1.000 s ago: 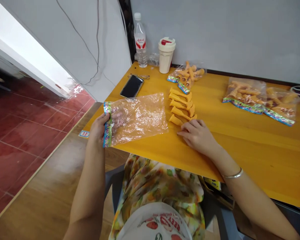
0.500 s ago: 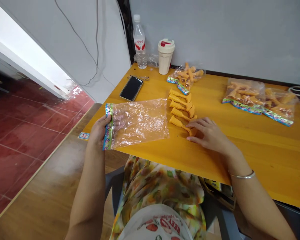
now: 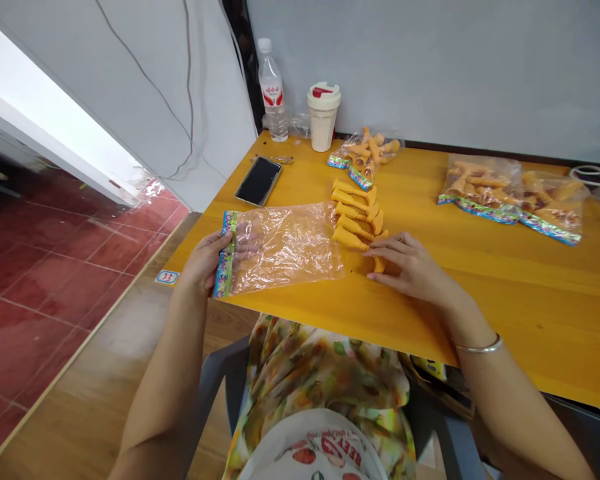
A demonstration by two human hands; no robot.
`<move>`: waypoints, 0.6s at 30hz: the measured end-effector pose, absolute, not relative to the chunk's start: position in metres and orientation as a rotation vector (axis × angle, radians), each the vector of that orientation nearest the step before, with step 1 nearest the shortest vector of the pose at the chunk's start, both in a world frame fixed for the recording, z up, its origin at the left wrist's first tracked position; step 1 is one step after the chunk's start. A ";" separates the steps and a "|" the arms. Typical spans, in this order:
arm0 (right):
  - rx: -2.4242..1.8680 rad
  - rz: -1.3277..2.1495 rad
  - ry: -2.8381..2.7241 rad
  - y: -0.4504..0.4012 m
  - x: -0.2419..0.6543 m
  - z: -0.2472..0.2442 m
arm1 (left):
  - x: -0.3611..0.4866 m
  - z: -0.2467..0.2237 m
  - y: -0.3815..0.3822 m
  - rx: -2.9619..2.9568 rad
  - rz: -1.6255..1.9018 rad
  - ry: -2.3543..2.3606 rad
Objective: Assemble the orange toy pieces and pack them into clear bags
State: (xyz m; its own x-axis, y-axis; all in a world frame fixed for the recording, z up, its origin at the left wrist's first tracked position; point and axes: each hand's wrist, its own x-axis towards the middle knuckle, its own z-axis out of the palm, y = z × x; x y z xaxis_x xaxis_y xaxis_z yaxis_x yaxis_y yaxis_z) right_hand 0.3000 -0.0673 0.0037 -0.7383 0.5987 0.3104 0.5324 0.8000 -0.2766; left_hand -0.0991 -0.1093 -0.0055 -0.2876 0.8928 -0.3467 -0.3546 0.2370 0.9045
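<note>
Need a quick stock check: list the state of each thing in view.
Clear plastic bag with striped edge, flat, no pieces inside
Left hand, gripping that edge, fingers inside the bag
Orange horn-shaped pieces, lined up in a row
Right hand, resting beside those pieces
Black smartphone, lying flat, screen dark
Clear plastic water bottle, upright, capped
White cup, upright, lid on

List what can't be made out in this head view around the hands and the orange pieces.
- Orange piece: partly covered by the fingers of the right hand.
- Left hand: its fingers are blurred by the film of the clear plastic bag.
- Filled bag: wrinkled film hides how many orange pieces it holds.
- Water bottle label: too small to read.
</note>
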 end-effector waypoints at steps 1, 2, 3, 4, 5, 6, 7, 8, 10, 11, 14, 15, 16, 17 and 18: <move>-0.864 0.198 -2.584 -0.067 0.300 0.004 | -0.099 -0.006 -0.109 0.569 1.352 1.333; -0.878 0.157 -2.571 -0.067 0.301 0.004 | -0.100 -0.007 -0.109 0.574 1.358 1.327; -0.896 0.120 -2.565 -0.067 0.301 0.004 | -0.100 -0.008 -0.109 0.580 1.366 1.321; -0.912 0.090 -2.566 -0.068 0.300 0.004 | -0.100 -0.008 -0.109 0.583 1.370 1.318; -0.924 0.070 -2.572 -0.068 0.300 0.004 | -0.101 -0.009 -0.109 0.585 1.374 1.318; -0.926 0.061 -2.584 -0.068 0.299 0.003 | -0.101 -0.009 -0.110 0.587 1.373 1.320; -0.923 0.064 -2.599 -0.069 0.297 0.003 | -0.100 -0.008 -0.110 0.589 1.370 1.322; -0.914 0.077 -2.612 -0.070 0.295 0.002 | -0.099 -0.007 -0.110 0.590 1.363 1.326; -0.879 0.120 -2.632 -0.072 0.291 0.002 | -0.096 -0.006 -0.109 0.591 1.349 1.333; -0.860 0.140 -2.638 -0.073 0.289 0.002 | -0.094 -0.005 -0.109 0.591 1.340 1.333; -0.796 0.193 -2.649 -0.077 0.281 0.004 | -0.085 -0.006 -0.107 0.599 1.288 1.298; -0.774 0.217 -2.650 -0.078 0.279 0.004 | -0.081 -0.007 -0.106 0.607 1.267 1.274; -0.751 0.250 -2.649 -0.079 0.278 0.005 | -0.076 -0.009 -0.106 0.616 1.245 1.247; -0.730 0.294 -2.643 -0.081 0.276 0.006 | -0.072 -0.010 -0.105 0.627 1.225 1.217; -0.710 0.345 -2.632 -0.081 0.275 0.006 | -0.068 -0.012 -0.105 0.634 1.210 1.190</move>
